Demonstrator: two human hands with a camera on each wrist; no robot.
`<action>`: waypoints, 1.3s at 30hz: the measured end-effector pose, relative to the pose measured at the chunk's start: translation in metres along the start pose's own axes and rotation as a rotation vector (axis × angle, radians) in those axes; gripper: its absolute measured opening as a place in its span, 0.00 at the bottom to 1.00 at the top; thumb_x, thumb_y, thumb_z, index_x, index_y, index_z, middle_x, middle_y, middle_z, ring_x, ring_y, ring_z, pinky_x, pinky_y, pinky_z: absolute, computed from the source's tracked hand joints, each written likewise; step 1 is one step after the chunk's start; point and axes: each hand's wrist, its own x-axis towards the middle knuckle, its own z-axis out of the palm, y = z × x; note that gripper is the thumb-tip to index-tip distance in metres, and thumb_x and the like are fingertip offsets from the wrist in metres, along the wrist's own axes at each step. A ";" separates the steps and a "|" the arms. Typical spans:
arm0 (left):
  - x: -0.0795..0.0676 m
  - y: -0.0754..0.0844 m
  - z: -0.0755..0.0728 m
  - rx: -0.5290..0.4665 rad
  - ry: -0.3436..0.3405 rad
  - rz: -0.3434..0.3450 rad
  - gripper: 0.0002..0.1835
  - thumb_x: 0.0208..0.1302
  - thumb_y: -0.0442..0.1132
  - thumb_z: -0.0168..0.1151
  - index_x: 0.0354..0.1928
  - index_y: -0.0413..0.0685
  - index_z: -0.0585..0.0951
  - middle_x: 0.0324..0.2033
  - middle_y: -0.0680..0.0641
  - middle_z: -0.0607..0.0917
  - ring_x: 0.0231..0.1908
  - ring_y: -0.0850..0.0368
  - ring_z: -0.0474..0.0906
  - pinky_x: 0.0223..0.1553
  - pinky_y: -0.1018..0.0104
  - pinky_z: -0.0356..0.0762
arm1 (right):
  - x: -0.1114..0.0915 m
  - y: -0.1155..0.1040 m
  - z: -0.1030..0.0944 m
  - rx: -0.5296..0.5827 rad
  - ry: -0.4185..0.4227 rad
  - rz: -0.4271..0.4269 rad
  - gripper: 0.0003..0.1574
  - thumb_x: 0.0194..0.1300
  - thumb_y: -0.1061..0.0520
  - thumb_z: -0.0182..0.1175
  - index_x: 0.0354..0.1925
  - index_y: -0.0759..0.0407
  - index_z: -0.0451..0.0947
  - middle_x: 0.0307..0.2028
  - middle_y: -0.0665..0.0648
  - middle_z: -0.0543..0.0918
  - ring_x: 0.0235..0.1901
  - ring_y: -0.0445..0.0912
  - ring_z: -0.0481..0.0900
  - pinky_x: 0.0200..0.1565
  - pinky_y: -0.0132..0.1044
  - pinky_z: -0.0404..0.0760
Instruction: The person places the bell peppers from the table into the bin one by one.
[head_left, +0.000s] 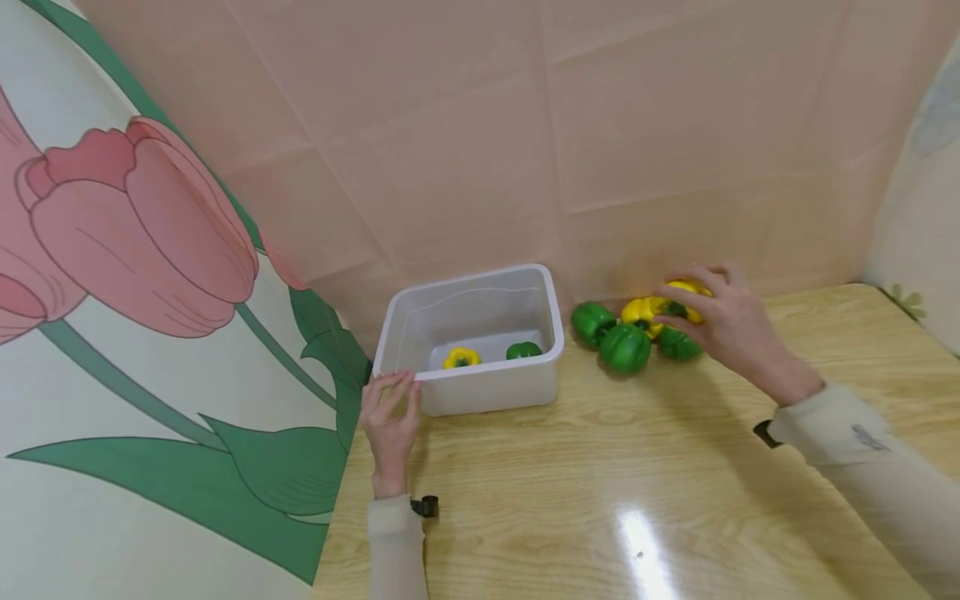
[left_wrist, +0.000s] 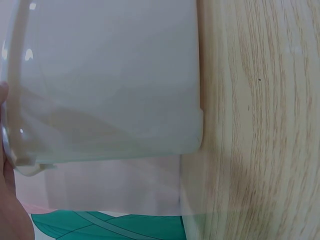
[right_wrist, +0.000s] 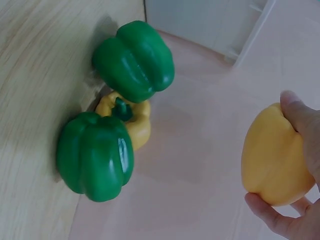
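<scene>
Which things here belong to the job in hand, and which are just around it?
Part of the job:
right hand, holding a yellow pepper
left hand, on the rim of the pale bin
two peppers inside
peppers beside it

Apparently just surroundings:
wooden table
pink sheet
tulip picture

Cream sleeves [head_left: 397,546], black wrist cameras [head_left: 430,506]

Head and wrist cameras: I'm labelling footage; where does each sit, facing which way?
Head: on the head, facing forward and down at a grey rectangular plastic box; left hand, right hand, sleeves show.
Left wrist: worn there, facing the box's wall; left hand partly shows.
Right wrist: worn there, facing glossy green bell peppers; right hand shows, gripping a yellow bell pepper.
Head and right wrist share this pepper.
</scene>
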 end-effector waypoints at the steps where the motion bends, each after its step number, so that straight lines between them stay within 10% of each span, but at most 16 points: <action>1: 0.000 0.000 0.000 0.002 0.000 0.001 0.13 0.58 0.26 0.79 0.45 0.41 0.93 0.43 0.41 0.92 0.47 0.34 0.85 0.65 0.51 0.76 | 0.001 -0.001 0.001 0.000 0.000 -0.003 0.43 0.78 0.24 0.46 0.54 0.56 0.89 0.52 0.65 0.85 0.48 0.68 0.76 0.50 0.62 0.73; 39: 0.002 0.002 -0.001 0.014 -0.018 0.000 0.13 0.59 0.28 0.80 0.46 0.41 0.93 0.43 0.41 0.92 0.47 0.33 0.85 0.62 0.38 0.78 | 0.043 -0.034 0.020 0.072 0.023 -0.095 0.36 0.79 0.30 0.52 0.54 0.57 0.87 0.51 0.65 0.86 0.52 0.69 0.81 0.59 0.68 0.75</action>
